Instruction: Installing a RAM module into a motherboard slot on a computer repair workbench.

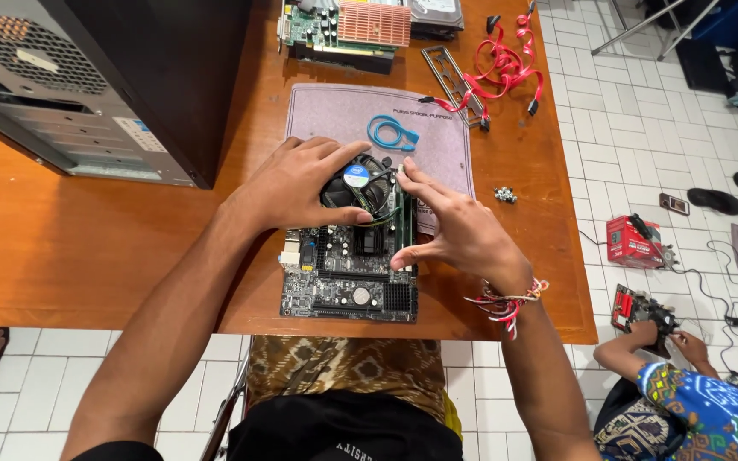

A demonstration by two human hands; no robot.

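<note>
Wooden counter (pixel 87 248) carries a motherboard (pixel 348 273); left hand (pixel 296 183) grips its CPU cooler fan (pixel 359 186), right hand (pixel 459 230), fingers loosely open, seemingly presses the memory stick (pixel 405 224).

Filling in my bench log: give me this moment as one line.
left hand: on cooler fan | right hand: at motherboard edge | surface: wooden table

The left hand (pixel 296 186) covers the left part of the cooler fan (pixel 360 186); the right hand (pixel 454 230) hides the right edge of the motherboard (pixel 348 277) and most of the memory slots. The computer case (pixel 87 77), far left, is cut off by the top and left edges. The graphics card (pixel 343 30) is cut off at the top. The small screws (pixel 505 195) are too small to count.
</note>
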